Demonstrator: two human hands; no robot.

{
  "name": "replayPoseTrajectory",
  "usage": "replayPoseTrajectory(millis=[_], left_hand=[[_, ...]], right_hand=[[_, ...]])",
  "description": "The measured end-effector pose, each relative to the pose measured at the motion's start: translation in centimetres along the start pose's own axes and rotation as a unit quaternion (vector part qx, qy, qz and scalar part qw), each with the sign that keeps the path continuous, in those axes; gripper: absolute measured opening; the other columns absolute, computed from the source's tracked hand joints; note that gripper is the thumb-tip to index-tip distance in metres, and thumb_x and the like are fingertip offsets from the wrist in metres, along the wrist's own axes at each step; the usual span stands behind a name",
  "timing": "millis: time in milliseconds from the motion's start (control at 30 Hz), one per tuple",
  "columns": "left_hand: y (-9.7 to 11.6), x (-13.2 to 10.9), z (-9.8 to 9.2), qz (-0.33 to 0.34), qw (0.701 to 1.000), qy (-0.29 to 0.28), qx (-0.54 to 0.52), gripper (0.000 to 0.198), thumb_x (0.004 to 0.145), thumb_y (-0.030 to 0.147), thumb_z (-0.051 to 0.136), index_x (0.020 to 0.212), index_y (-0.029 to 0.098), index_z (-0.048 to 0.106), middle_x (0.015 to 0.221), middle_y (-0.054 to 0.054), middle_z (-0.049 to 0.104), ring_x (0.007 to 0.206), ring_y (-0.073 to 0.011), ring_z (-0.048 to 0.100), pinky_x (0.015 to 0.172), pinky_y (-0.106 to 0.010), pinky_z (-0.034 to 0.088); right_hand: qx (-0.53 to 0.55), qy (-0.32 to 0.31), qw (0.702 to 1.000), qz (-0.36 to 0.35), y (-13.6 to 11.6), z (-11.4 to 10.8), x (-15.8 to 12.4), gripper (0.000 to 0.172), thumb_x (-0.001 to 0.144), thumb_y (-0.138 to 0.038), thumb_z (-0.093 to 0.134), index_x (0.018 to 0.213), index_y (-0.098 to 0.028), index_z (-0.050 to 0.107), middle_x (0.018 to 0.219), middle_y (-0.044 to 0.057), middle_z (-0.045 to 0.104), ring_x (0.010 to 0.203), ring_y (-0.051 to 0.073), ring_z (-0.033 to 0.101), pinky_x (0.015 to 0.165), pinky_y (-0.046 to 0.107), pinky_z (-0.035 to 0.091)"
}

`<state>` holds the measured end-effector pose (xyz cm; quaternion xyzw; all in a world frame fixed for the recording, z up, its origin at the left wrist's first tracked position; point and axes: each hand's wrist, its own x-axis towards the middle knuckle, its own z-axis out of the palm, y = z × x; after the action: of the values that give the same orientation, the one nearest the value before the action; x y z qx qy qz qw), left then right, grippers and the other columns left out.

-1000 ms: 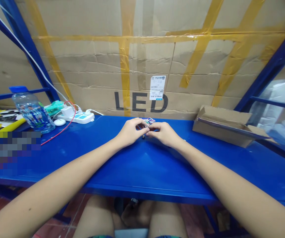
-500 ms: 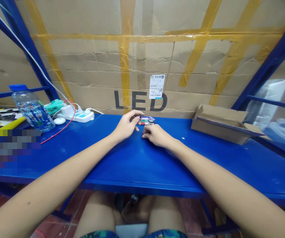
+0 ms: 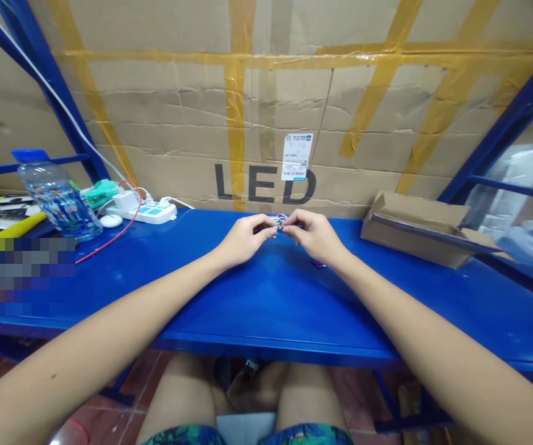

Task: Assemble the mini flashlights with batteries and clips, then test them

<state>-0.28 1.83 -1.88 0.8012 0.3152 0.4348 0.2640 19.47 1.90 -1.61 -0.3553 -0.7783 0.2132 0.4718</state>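
Near the back of the blue table, my left hand (image 3: 249,238) and my right hand (image 3: 316,235) meet with their fingertips almost touching. Both are closed in a pinch. Between and just behind the fingers shows a small bundle of thin coloured wires (image 3: 281,217), in white, purple and green tones. Its ends are hidden by my fingers, and the part pinched is too small to make out clearly. Below my right hand, a short curl of purple and red wire (image 3: 318,264) lies on the table.
An open cardboard box (image 3: 417,228) stands at the right. On the left are a water bottle (image 3: 57,198), a white power strip (image 3: 155,212) with plugs, a red cable (image 3: 118,232) and yellow-handled tools (image 3: 20,226). A large taped carton (image 3: 178,123) forms the back wall.
My right hand has lifted and turned in to meet my left at the wires. The left has shifted slightly right and closed its fingers. A wire curl now shows below my right hand.
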Motion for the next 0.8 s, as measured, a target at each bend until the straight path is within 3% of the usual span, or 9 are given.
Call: replayPoseTrajectory(millis=[367, 633, 800], left_hand=[[0.71, -0.47, 0.00, 0.058, 0.994, -0.030, 0.082, 0.006, 0.091, 0.022, 0.056, 0.088, 0.017, 0.058, 0.088, -0.003, 0.068, 0.081, -0.0163, 0.062, 0.075, -0.030, 0.047], [0.17, -0.69, -0.06, 0.185, 0.957, -0.044, 0.221, 0.008, 0.095, 0.015, 0.049, 0.090, 0.017, 0.055, 0.096, -0.008, 0.065, 0.092, -0.0205, 0.062, 0.082, -0.034, 0.048], [0.81, -0.71, -0.11, 0.159, 0.959, -0.061, 0.228, 0.006, 0.094, 0.019, 0.050, 0.093, 0.018, 0.056, 0.095, -0.007, 0.065, 0.090, -0.0201, 0.062, 0.083, -0.033, 0.049]], right_hand=[[0.054, -0.049, 0.996, 0.043, -0.09, 0.05, -0.35, 0.012, 0.081, -0.027, 0.063, 0.075, -0.018, 0.057, 0.065, 0.000, 0.062, 0.053, 0.014, 0.056, 0.054, 0.029, 0.045], [-0.004, -0.151, 0.988, 0.038, -0.61, -0.36, -0.61, 0.022, 0.090, -0.030, 0.052, 0.072, -0.018, 0.058, 0.063, 0.001, 0.063, 0.052, 0.013, 0.058, 0.054, 0.026, 0.048], [-0.014, -0.180, 0.983, 0.044, -0.70, -0.73, -0.69, 0.027, 0.091, -0.031, 0.051, 0.068, -0.018, 0.057, 0.058, 0.000, 0.061, 0.049, 0.012, 0.056, 0.052, 0.025, 0.045]])
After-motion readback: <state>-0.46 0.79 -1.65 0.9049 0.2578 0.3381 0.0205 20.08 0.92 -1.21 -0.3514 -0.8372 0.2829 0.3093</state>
